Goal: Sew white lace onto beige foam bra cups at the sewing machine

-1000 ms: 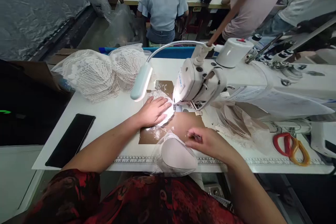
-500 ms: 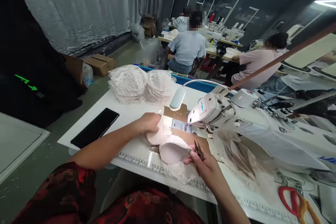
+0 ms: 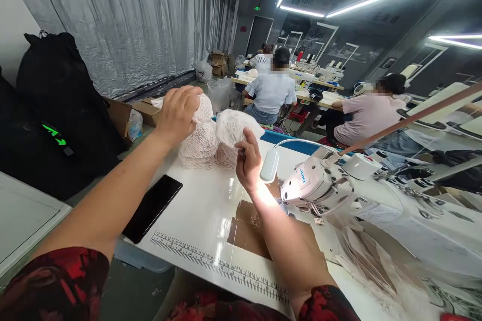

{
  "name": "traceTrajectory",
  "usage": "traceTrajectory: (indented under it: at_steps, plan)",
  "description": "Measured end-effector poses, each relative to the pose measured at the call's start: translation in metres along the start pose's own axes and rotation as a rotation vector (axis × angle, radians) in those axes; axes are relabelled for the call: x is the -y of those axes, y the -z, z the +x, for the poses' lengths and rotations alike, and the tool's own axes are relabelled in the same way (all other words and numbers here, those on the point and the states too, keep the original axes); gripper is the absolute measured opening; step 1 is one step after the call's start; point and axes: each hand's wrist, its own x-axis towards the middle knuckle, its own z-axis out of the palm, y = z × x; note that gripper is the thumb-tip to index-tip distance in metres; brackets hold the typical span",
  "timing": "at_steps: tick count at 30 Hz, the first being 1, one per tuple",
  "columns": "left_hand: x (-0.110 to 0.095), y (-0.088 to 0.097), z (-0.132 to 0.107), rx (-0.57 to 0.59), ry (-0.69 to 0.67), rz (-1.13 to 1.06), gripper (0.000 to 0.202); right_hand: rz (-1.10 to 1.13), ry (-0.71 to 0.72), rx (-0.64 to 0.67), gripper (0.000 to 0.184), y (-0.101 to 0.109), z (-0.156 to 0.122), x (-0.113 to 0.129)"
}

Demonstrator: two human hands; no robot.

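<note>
A white lace bra (image 3: 236, 126) with two moulded cups is held up over the far part of the sewing table. My left hand (image 3: 177, 114) is closed on its left cup, fingers curled over the top. On the other cup, my right hand (image 3: 249, 163) pinches the lower edge; something dark shows among its fingers, too unclear to name here. Directly under the bra is a stack of similar lace cups (image 3: 198, 148), partly covered by it and by my hands.
A black phone (image 3: 153, 208) lies at the table's left. The white sewing machine (image 3: 312, 183) and its lamp (image 3: 269, 165) stand right of my right forearm. Brown card (image 3: 248, 238) and a printed ruler (image 3: 218, 263) are nearer me. People (image 3: 271, 91) sit at machines beyond.
Both hands have lifted the bra from beside the needle, forward and left, to the stack. Its lace outer side now faces me. The small snips in my right hand no longer show clearly.
</note>
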Motion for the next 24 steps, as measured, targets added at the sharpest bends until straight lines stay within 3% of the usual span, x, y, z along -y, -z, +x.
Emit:
traceTrajectory:
  at_steps: [1, 3, 5, 7, 9, 12, 16, 20, 24]
  plan:
    - [0.005, -0.011, 0.003, 0.078, 0.011, -0.019, 0.029, -0.036, -0.033, 0.013, 0.024, -0.003, 0.005, -0.011]
    - [0.010, -0.036, -0.002, 0.343, 0.047, -0.073, 0.036, -0.104, -0.158, 0.103, 0.030, -0.004, 0.006, -0.030]
    - [0.011, -0.060, -0.014, 0.526, 0.069, -0.139, 0.062, -0.151, -0.248, 0.165, 0.035, 0.001, -0.004, -0.040]
    - [0.011, -0.076, -0.026, 0.520, 0.111, -0.168, 0.077, -0.167, -0.265, 0.187, 0.040, 0.012, -0.023, -0.039]
    - [0.011, -0.082, -0.030, 0.436, 0.120, -0.196, 0.079, -0.185, -0.249, 0.276, 0.045, 0.029, -0.044, -0.028]
    - [0.012, -0.078, -0.025, 0.325, 0.106, -0.222, 0.074, -0.160, -0.181, 0.459, 0.050, 0.064, -0.076, -0.003]
    - [0.004, -0.061, -0.022, 0.303, 0.062, -0.212, 0.070, -0.149, -0.201, 0.596, 0.050, 0.123, -0.114, 0.026]
    - [-0.019, -0.042, -0.041, 0.302, 0.026, -0.186, 0.059, -0.340, -0.425, 0.458, 0.027, 0.190, -0.155, 0.037]
    - [-0.057, -0.030, -0.069, 0.395, 0.109, -0.256, 0.045, -0.656, -0.602, 0.152, 0.021, 0.258, -0.197, 0.032]
